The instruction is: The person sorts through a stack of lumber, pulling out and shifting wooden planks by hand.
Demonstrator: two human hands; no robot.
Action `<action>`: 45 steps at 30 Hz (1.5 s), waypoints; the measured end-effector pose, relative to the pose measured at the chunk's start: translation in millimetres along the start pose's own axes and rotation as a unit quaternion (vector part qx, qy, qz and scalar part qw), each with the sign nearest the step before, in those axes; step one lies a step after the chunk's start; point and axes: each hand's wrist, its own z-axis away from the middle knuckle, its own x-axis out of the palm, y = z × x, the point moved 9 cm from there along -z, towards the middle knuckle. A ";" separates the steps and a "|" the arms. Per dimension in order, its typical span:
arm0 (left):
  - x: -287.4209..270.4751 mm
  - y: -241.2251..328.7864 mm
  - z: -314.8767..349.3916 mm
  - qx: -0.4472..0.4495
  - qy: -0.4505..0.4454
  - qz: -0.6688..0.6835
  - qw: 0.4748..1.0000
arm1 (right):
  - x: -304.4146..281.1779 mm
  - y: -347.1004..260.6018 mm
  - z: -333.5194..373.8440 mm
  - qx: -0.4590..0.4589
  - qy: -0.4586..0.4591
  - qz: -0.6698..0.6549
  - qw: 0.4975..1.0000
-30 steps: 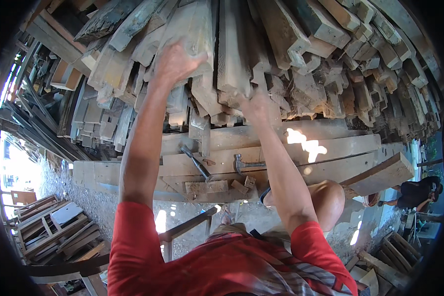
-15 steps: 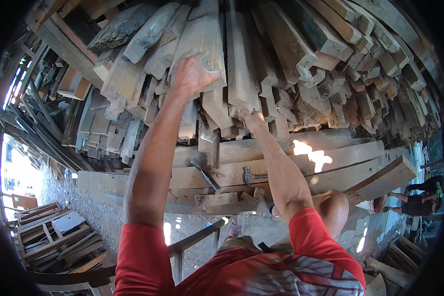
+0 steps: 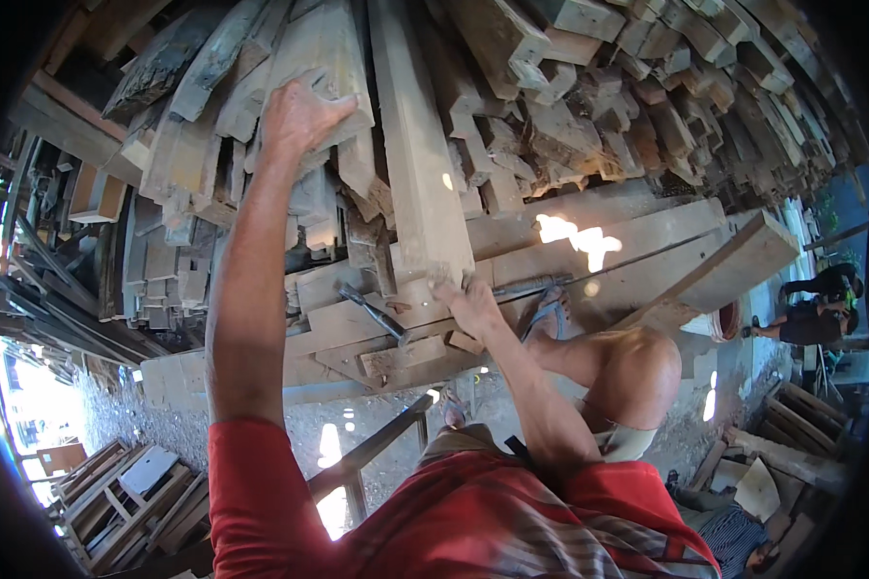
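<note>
My right hand (image 3: 468, 307) grips the near end of a long squared wooden beam (image 3: 410, 145), which sticks out from the stack past its neighbours. Its fingers are closed around that end. At the upper left my left hand (image 3: 299, 118) presses on another wide beam (image 3: 333, 48) in the stack, thumb and fingers spread apart. Below the pulled beam, on a thick plank (image 3: 338, 333), lies a dark-handled tool (image 3: 372, 311). Next to my right hand a hammer's handle (image 3: 531, 285) shows, with its head hidden.
The lumber stack (image 3: 570, 135) fills the far side. A loose plank (image 3: 714, 265) slants at the right, near a bucket (image 3: 719, 323). My foot (image 3: 548, 314) is on the planks. People (image 3: 816, 309) are at the far right. Scrap wood (image 3: 130, 502) lies lower left.
The beam in my right hand has slid out toward me, and that hand has come nearer. My left hand stays on its beam. The view has shifted, and my right knee shows more.
</note>
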 end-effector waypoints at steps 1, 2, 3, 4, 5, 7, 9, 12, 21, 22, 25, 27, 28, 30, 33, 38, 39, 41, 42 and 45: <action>0.2 -4.4 -0.2 0.000 -0.001 0.002 1.000 | 2.6 4.0 18.8 0.001 0.001 0.002 1.000; 1.8 -10.9 -1.8 -0.007 -0.022 0.000 1.000 | 3.5 9.4 39.5 0.021 0.009 0.007 1.000; 7.5 -11.6 -3.3 -0.010 -0.042 0.004 0.999 | -2.1 13.8 57.8 0.040 0.023 0.016 0.999; 9.1 -9.3 -0.3 -0.010 -0.040 0.008 0.999 | -4.0 17.0 74.5 0.038 0.026 0.019 0.999; 5.0 -3.4 3.8 0.012 -0.004 0.015 1.000 | -5.9 20.7 90.3 0.038 0.025 0.005 0.999; -1.8 -6.4 13.8 0.030 0.037 0.015 0.999 | -4.6 25.4 108.4 0.032 0.017 -0.008 0.999; -43.6 -0.3 42.7 0.159 0.276 0.138 0.938 | 3.0 36.0 119.5 0.073 -0.020 -0.021 0.997; -32.3 16.4 134.1 0.118 0.330 0.209 0.913 | -5.0 31.1 120.1 0.036 0.002 -0.056 0.998; 175.5 37.8 343.3 -0.351 -0.181 0.507 0.767 | -9.8 88.5 104.3 0.172 0.088 -0.396 0.898; 181.1 39.6 335.8 -0.325 -0.159 0.538 0.761 | 0.8 110.6 76.8 0.161 0.017 -0.439 0.884; 154.4 51.4 325.0 -0.342 -0.226 0.503 0.760 | 15.6 60.4 52.2 0.110 -0.078 -0.565 0.814; 161.9 44.4 330.8 -0.324 -0.223 0.499 0.772 | 15.4 62.3 49.3 0.106 -0.059 -0.531 0.838; 165.9 36.8 332.0 -0.322 -0.198 0.512 0.772 | 13.6 63.8 46.4 0.101 -0.040 -0.492 0.864; 170.8 28.5 334.4 -0.318 -0.172 0.523 0.772 | 16.7 63.1 46.6 0.088 -0.024 -0.498 0.862; 175.6 23.9 335.1 -0.284 -0.160 0.556 0.765 | 5.6 53.9 48.8 0.074 0.001 -0.456 0.887; 176.4 17.0 349.0 -0.284 -0.199 0.721 0.600 | -18.7 -2.5 70.1 0.043 0.028 -0.185 0.981; 175.9 10.9 351.0 -0.285 -0.198 0.722 0.599 | -17.0 -10.2 74.6 0.043 0.028 -0.183 0.982; 179.9 3.8 356.8 -0.288 -0.205 0.751 0.558 | -18.5 -28.2 80.6 -0.014 0.048 -0.134 0.990; 180.7 1.9 358.3 -0.289 -0.204 0.750 0.558 | -15.3 -29.7 82.2 -0.014 0.046 -0.134 0.990; 179.4 -4.4 357.3 -0.284 -0.166 0.777 0.536 | -13.3 -43.5 88.0 -0.032 0.061 -0.064 0.996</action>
